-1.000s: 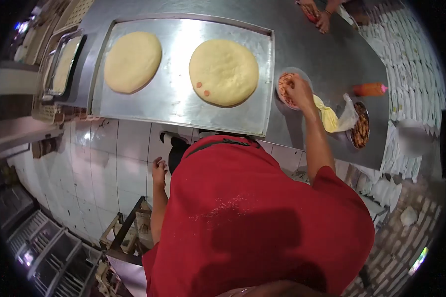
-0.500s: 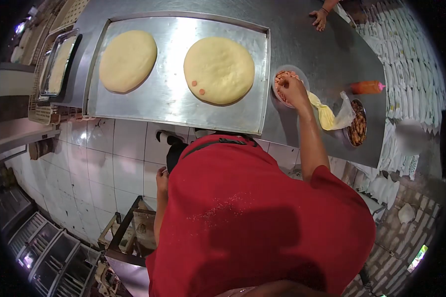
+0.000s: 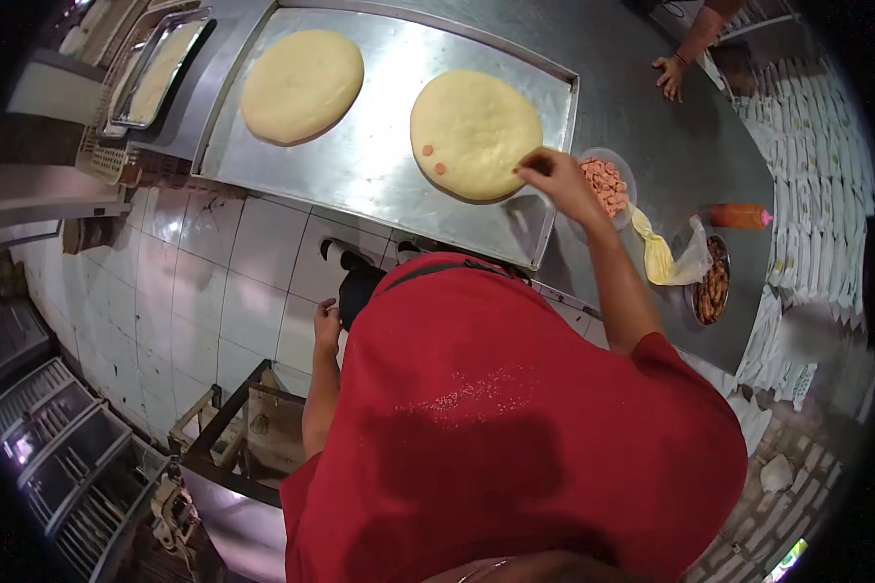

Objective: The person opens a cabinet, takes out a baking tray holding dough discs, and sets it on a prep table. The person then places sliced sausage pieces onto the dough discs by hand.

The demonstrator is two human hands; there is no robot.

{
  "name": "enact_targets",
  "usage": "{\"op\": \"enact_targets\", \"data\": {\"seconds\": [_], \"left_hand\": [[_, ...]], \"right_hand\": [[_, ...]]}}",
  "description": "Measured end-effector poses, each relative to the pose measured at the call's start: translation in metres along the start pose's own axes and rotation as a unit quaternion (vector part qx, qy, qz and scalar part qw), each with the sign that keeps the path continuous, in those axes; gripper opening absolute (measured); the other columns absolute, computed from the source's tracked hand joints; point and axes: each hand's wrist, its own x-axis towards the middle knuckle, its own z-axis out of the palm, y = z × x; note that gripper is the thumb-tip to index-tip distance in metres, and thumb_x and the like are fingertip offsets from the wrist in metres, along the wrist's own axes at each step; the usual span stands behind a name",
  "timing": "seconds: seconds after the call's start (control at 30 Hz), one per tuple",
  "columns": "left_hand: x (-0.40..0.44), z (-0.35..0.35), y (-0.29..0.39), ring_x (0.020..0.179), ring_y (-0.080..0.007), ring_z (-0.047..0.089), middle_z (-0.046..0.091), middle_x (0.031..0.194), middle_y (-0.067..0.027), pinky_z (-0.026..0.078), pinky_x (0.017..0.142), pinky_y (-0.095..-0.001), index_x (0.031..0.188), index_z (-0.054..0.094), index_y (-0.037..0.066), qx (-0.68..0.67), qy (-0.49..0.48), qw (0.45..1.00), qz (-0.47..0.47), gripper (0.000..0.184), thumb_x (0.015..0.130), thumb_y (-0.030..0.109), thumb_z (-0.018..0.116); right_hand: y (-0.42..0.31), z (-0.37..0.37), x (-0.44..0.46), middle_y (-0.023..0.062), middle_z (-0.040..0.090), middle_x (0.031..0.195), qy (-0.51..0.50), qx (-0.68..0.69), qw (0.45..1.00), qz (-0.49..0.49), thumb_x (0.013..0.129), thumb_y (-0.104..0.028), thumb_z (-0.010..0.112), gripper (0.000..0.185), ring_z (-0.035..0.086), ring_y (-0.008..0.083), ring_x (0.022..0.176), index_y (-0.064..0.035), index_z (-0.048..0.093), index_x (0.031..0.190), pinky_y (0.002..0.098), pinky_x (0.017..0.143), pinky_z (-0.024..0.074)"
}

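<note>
The right hand (image 3: 560,185) is reaching in over the large tray (image 3: 379,194), palm down, with thumb and fingertips drawing together in a pinch at the near right edge of a round dough (image 3: 481,131). Whether a small piece is sitting between those fingertips is too small to tell. This dough is lying flat on the tray, just left of the hand and a little beyond it, and is carrying two pink slices (image 3: 428,151) on its left side. Farther left of the hand, a second round dough (image 3: 303,85) is resting on the same tray, apart from the first and showing a plain top.

Just right of the hand, a round bowl (image 3: 624,165) is standing on the metal table (image 3: 642,117) and holding a heap of pink pieces (image 3: 605,187); the wrist is partly covering its near left side. Farther right of the hand and nearer the body, a clear bag with yellow filling (image 3: 659,257) is lying beside an oval dish of browned pieces (image 3: 712,284). An orange bottle (image 3: 739,216) is lying on its side beyond that dish.

The left hand (image 3: 328,323) is hanging beside the body, well below the tray, fingers loosely bent and partly open, with nothing visible in them. Beyond the right hand, another person's hand (image 3: 669,78) is resting by the table's far right edge.
</note>
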Motion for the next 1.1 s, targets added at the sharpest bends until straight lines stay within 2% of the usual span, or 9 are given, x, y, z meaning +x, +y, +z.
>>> {"op": "enact_targets", "data": {"seconds": [0.07,0.37,0.47,0.5,0.6,0.73,0.9,1.0,1.1], "left_hand": [[-0.001,0.001,-0.005,0.092,-0.0182,0.06,0.062,0.107,-0.0096,0.05,0.075,-0.0334,0.133,0.051,0.004,-0.026,0.005,1.0,0.001,0.043,0.091,0.014,0.05],[-0.025,0.003,-0.015,0.092,-0.0175,0.06,0.063,0.105,-0.0086,0.05,0.077,-0.0347,0.132,0.051,0.004,-0.024,0.02,0.999,-0.006,0.043,0.091,0.016,0.05],[-0.025,0.001,-0.026,0.088,-0.0165,0.06,0.063,0.102,-0.0086,0.05,0.073,-0.0328,0.131,0.052,0.004,-0.039,0.011,0.999,-0.006,0.042,0.091,0.016,0.05],[-0.023,0.003,-0.028,0.086,-0.0161,0.06,0.064,0.101,-0.0087,0.05,0.071,-0.0319,0.13,0.053,0.004,-0.047,0.004,0.999,-0.005,0.041,0.091,0.015,0.051],[-0.022,0.005,-0.022,0.078,-0.015,0.06,0.064,0.095,-0.0089,0.047,0.064,-0.0287,0.127,0.055,0.003,-0.058,0.017,0.998,-0.003,0.038,0.091,0.014,0.05],[0.001,0.003,-0.044,0.072,-0.014,0.059,0.063,0.09,-0.0089,0.046,0.06,-0.0272,0.125,0.056,0.003,-0.033,0.015,0.996,0.079,0.035,0.092,0.014,0.05],[-0.003,0.0,-0.014,0.078,-0.0141,0.06,0.063,0.095,-0.0084,0.047,0.062,-0.0282,0.126,0.055,0.002,0.01,-0.011,0.999,0.043,0.035,0.093,0.014,0.05],[0.001,0.002,-0.001,0.086,-0.014,0.059,0.063,0.101,-0.0069,0.047,0.068,-0.0298,0.128,0.053,0.004,-0.05,-0.009,0.999,0.01,0.037,0.093,0.016,0.051],[0.007,-0.002,0.013,0.091,-0.0145,0.059,0.062,0.105,-0.0062,0.047,0.072,-0.0311,0.13,0.052,0.005,-0.029,-0.025,0.999,0.017,0.038,0.093,0.016,0.051]], "right_hand": [[-0.024,0.026,0.002,0.01,0.071,0.088,-0.088,-0.094,0.992,-0.005,0.085,-0.02,0.072,0.024,0.065,0.0141,0.08,0.0023,0.071,0.095,0.0308,0.074,0.051],[-0.027,0.077,0.021,0.0134,0.07,0.083,-0.122,-0.17,0.976,-0.06,0.085,-0.021,0.071,0.026,0.065,0.017,0.077,0.003,0.071,0.095,0.0327,0.069,0.0491],[-0.015,0.08,0.026,0.0126,0.069,0.08,-0.038,-0.282,0.945,-0.158,0.085,-0.021,0.071,0.026,0.064,0.0173,0.074,0.0029,0.07,0.095,0.0329,0.068,0.049],[-0.015,0.074,0.025,0.0126,0.069,0.08,-0.034,-0.286,0.945,-0.155,0.085,-0.021,0.071,0.026,0.064,0.0173,0.074,0.0029,0.07,0.095,0.0329,0.068,0.049],[-0.013,0.034,0.014,0.0123,0.069,0.08,0.059,-0.096,0.993,-0.019,0.085,-0.021,0.071,0.026,0.065,0.0178,0.073,0.0021,0.069,0.096,0.0325,0.067,0.0493],[0.027,-0.047,-0.007,0.012,0.07,0.08,0.206,-0.167,0.963,0.037,0.085,-0.023,0.071,0.026,0.067,0.02,0.075,0.0003,0.07,0.098,0.0325,0.07,0.0512],[0.083,-0.081,-0.023,0.0135,0.071,0.083,0.158,-0.234,0.959,0.036,0.084,-0.023,0.071,0.026,0.069,0.0234,0.078,-0.001,0.071,0.099,0.0341,0.073,0.0524],[0.09,-0.07,-0.018,0.0149,0.071,0.085,0.165,-0.38,0.906,-0.089,0.083,-0.022,0.071,0.026,0.07,0.0265,0.081,-0.0014,0.071,0.1,0.035,0.075,0.0531],[0.089,-0.073,-0.016,0.0136,0.072,0.087,0.157,-0.332,0.93,-0.016,0.083,-0.021,0.072,0.025,0.07,0.0245,0.083,-0.0008,0.071,0.098,0.0346,0.076,0.0526]]}}
